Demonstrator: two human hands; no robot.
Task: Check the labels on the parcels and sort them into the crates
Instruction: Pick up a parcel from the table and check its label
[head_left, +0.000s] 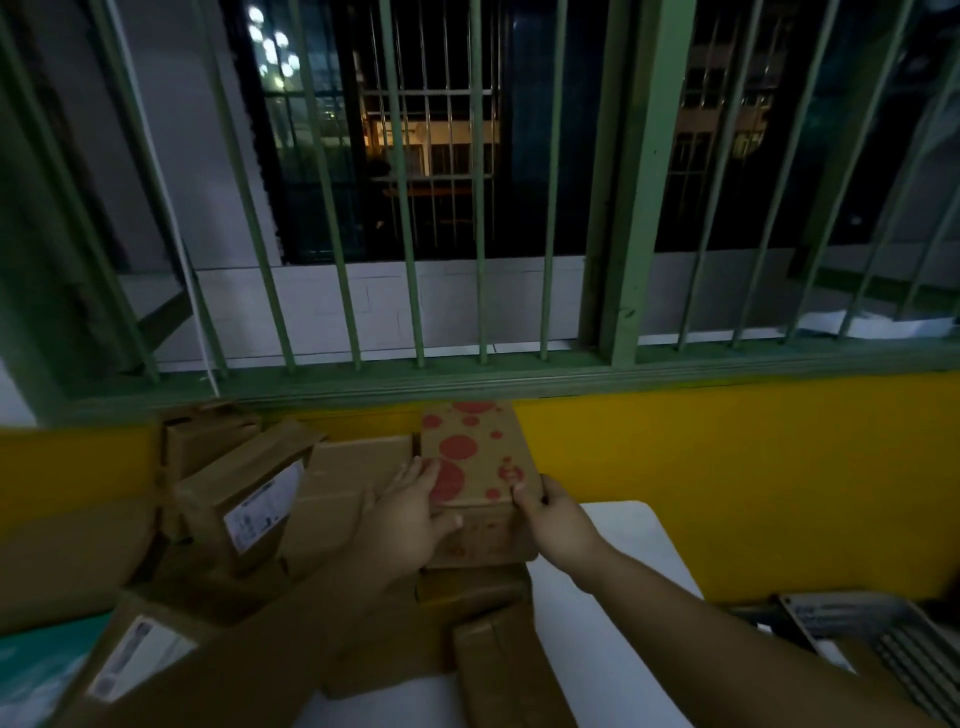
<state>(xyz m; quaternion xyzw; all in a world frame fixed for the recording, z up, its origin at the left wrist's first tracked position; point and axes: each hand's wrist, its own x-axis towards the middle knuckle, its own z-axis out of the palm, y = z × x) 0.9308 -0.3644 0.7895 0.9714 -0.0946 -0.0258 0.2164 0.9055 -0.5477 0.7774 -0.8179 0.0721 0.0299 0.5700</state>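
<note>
a white table (613, 613) carries a heap of brown cardboard parcels (363, 519).

Two bare forearms, left hand (402, 512) and right hand (558, 522) without sleeves, gloves, rings or watch

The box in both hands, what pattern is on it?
Brown cardboard box with red dots of mixed sizes, seen in the head view.
</note>
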